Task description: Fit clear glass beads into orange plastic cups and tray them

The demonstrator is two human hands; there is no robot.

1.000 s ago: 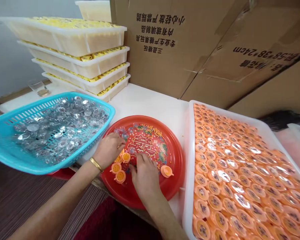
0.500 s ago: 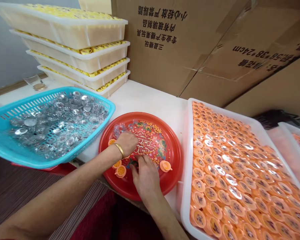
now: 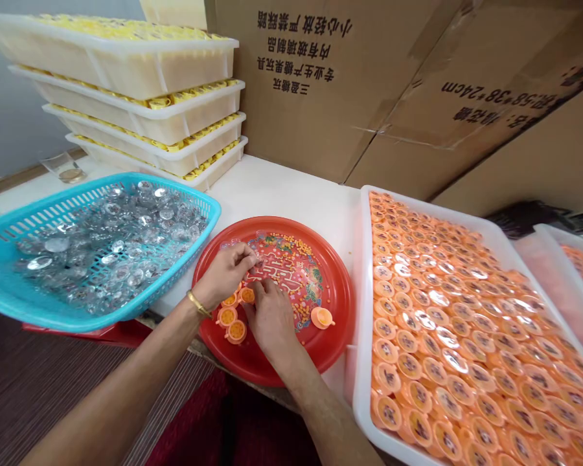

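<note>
Over the red round tray (image 3: 337, 343), my left hand (image 3: 229, 272) has thumb and fingers pinched together. Whatever lies in that pinch is too small to make out. My right hand (image 3: 272, 320) is lower and closer to me, its thumb and forefinger closed at the side of a small orange toy cup (image 3: 247, 296). Beside that cup stand more orange cups (image 3: 227, 316), filled with tiny yellow-orange pieces. An orange cup on a saucer (image 3: 322, 318) rests apart at the tray's right. Loose yellow-orange pellets (image 3: 298, 246) are scattered toward the back.
To the left a blue basket (image 3: 214, 210) holds many clear, shiny plastic pieces (image 3: 140, 259). Stacked white trays (image 3: 194, 97) of yellow items rise behind it, near a glass (image 3: 64, 168). On the right a white tray (image 3: 364, 259) is packed with orange cups. Cardboard boxes (image 3: 311, 136) line the back.
My left hand reached right across the tray, then drew back left, uncovering the cups. My right hand shifted slightly left and away from me, up to the nearest cup.
</note>
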